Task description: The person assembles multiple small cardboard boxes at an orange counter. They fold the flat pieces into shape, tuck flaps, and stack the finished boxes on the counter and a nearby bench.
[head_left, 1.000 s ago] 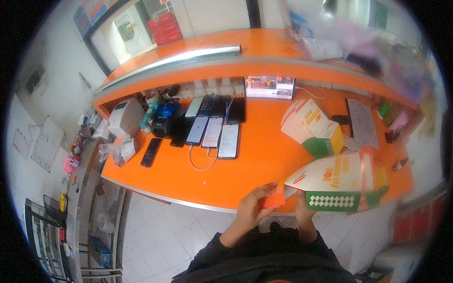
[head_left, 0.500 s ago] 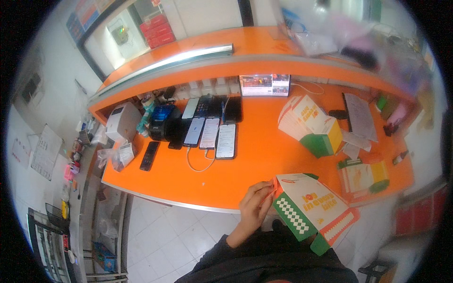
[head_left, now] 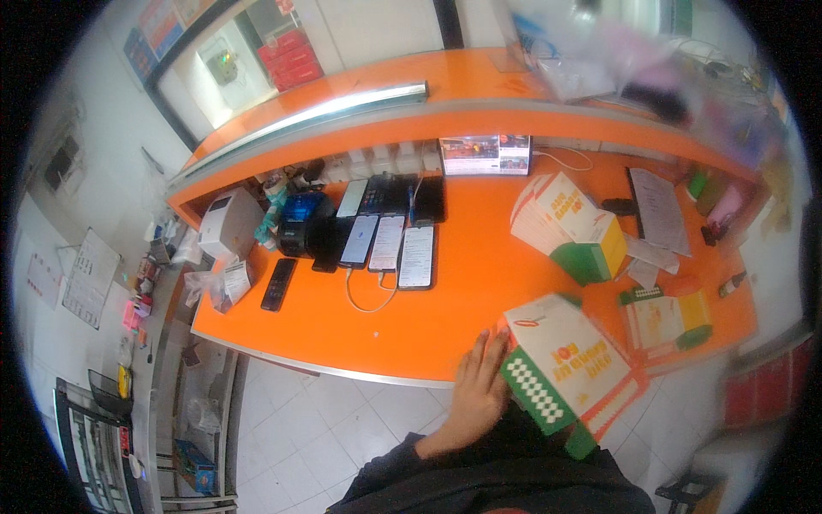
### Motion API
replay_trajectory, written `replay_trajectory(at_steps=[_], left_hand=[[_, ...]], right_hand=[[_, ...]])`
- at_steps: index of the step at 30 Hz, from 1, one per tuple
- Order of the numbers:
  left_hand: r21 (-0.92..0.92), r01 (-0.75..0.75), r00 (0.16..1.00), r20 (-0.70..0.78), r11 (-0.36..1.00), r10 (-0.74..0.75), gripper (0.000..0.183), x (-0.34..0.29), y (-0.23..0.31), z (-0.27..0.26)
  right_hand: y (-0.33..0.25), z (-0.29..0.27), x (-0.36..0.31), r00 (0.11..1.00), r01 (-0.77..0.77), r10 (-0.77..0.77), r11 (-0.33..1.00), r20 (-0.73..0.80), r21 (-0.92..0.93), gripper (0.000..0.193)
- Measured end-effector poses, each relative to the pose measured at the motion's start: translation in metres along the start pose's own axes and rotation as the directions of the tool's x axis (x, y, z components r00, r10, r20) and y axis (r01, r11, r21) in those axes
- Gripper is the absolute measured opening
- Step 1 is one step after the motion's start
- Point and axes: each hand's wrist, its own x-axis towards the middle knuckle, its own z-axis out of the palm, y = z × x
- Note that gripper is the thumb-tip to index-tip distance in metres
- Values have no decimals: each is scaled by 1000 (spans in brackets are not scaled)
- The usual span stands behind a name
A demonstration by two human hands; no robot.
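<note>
Clearly, my left hand (head_left: 478, 394) lies along the near-left edge of the white-and-green printed carton (head_left: 569, 360), its fingers extended against the orange flap; whether the thumb pinches from behind, I cannot tell. My right hand is out of sight, perhaps behind the panel, so I cannot read its state. The carton is tilted, near the front edge of the orange surface (head_left: 368, 321). To work that flap well, I would keep the fingers flat, press evenly along the crease and steady the far side, lest the card buckle. Counting outward: one carton in hand, one more flat carton (head_left: 672, 321) on the right, and a fanned stack of cartons (head_left: 556, 214) beyond, too overlapped to number. Leftward I count three lit phones (head_left: 417, 255) in the front row, one dark handset (head_left: 277, 284) apart, and one propped screen (head_left: 485, 156) at the back.
</note>
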Motion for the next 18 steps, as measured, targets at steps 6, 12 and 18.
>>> replay_trajectory(at_steps=[6, 12, 18], left_hand=[[-416, 70, 984, -119, 907, -131, 39, 4, -14, 1], [-898, 208, 872, -10, 388, -490, 40, 13, -40, 3], [-789, 391, 841, 97, 473, -533, 40, 6, -56, -3]], right_hand=[[9, 1, -14, 981, 194, -189, 970, 42, -145, 44], [14, 1, -22, 967, 253, -245, 946, 63, -201, 46], [23, 21, -18, 808, -476, 584, 576, 72, 665, 57]])
